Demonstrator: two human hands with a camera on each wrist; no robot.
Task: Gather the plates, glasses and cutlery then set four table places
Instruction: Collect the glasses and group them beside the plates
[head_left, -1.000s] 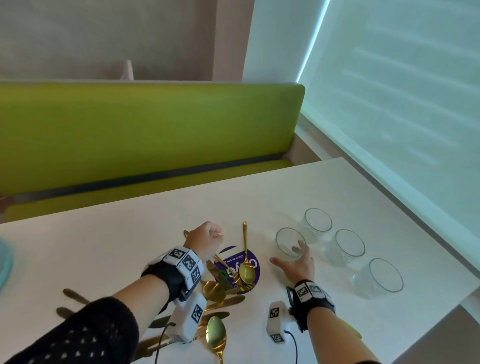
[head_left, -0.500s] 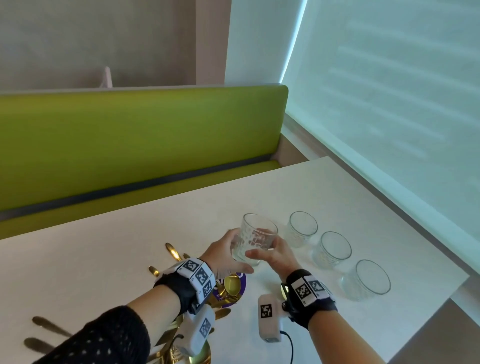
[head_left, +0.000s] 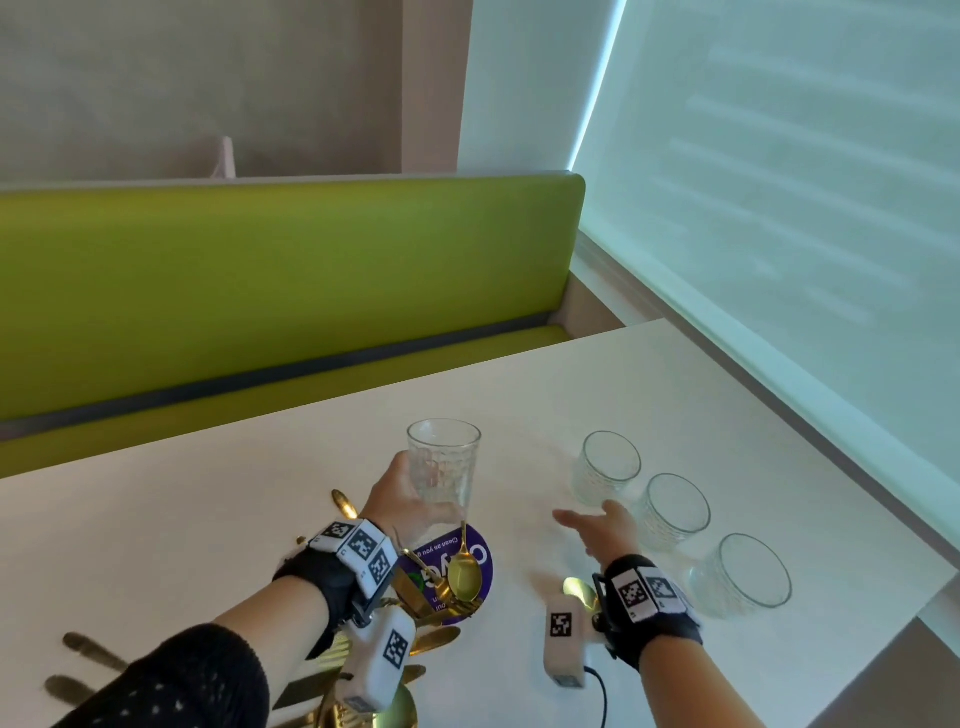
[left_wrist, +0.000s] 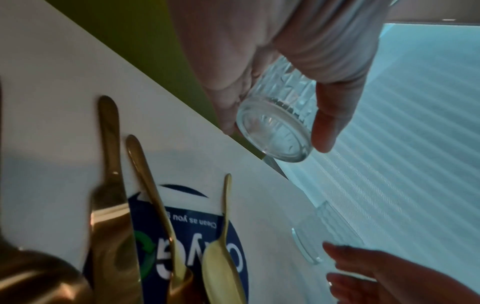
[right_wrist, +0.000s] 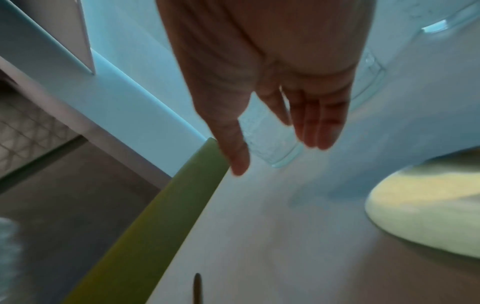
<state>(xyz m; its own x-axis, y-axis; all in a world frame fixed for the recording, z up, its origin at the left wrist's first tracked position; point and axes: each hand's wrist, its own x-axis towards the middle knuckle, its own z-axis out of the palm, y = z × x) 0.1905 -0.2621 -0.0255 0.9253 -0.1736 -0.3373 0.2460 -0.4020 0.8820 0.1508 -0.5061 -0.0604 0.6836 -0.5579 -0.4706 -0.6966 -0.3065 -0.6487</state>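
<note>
Clear ribbed glass tumbler (head_left: 443, 467), passed over from the right hand (head_left: 605, 527), now gripped aloft by left hand (head_left: 402, 501) above the white table (head_left: 208, 519); right, fingers spread and empty, reaches toward the next tumbler (head_left: 605, 467). Distribution beginning.

Glass (head_left: 442, 467) in left-hand grip: clear, glossy, moulded ribbed pattern on wall, thick smooth base (left_wrist: 272, 135). Three glasses (head_left: 670, 512) right of the grip: same clear patterned glass. Cutlery (left_wrist: 111, 185) below the grip: gold-toned metal, polished, reflective. Desk (head_left: 208, 509): white, smooth, matt. Bench back (head_left: 291, 280): green, smooth, low sheen.
</note>
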